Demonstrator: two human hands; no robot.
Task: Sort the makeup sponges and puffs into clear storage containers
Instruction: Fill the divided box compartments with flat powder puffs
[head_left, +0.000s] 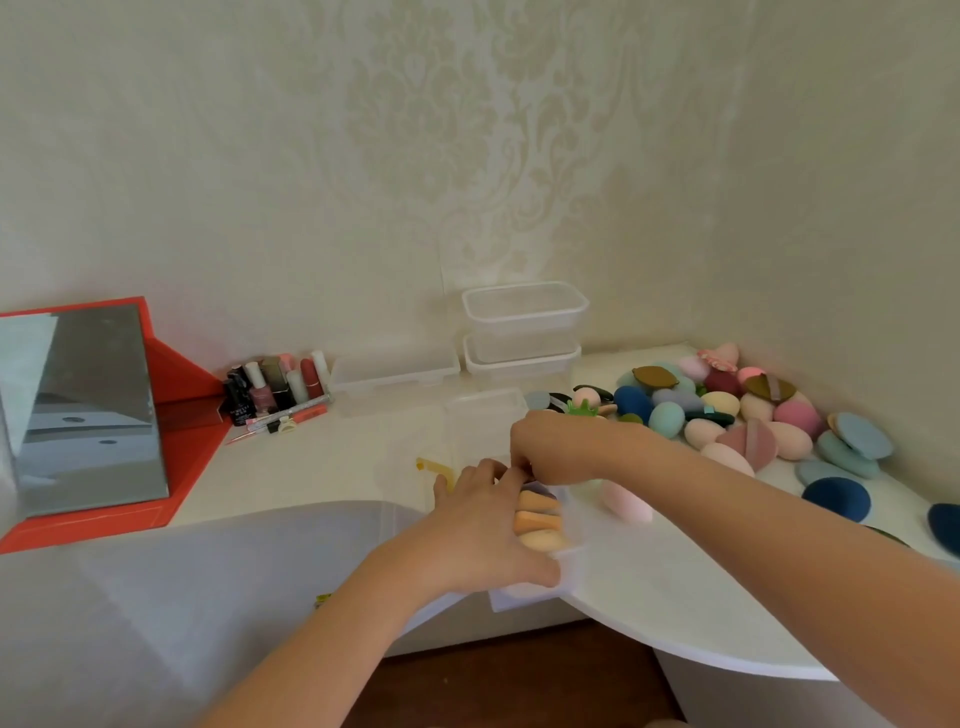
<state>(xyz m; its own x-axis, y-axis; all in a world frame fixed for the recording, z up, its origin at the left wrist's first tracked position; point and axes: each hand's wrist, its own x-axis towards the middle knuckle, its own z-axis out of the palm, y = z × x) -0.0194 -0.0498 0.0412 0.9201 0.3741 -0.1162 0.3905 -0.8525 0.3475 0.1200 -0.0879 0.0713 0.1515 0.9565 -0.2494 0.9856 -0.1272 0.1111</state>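
Note:
A small clear container (571, 564) stands at the table's near edge with orange and peach sponges (537, 519) inside. My left hand (483, 530) grips the container's left side. Fingers of my right hand (553, 449) are curled down at its far end, pinching something I cannot make out. A pink sponge (626, 501) lies just right of the container. A heap of coloured sponges and puffs (727, 410) fills the right side of the table.
Two stacked clear tubs (524, 327) stand at the wall, with a low clear box (395, 371) to their left and another clear lid or box (485, 410) in front. Nail polishes and lipsticks (275, 387) sit beside a red-framed mirror (88, 410). Dark blue puffs (836, 496) lie at the right edge.

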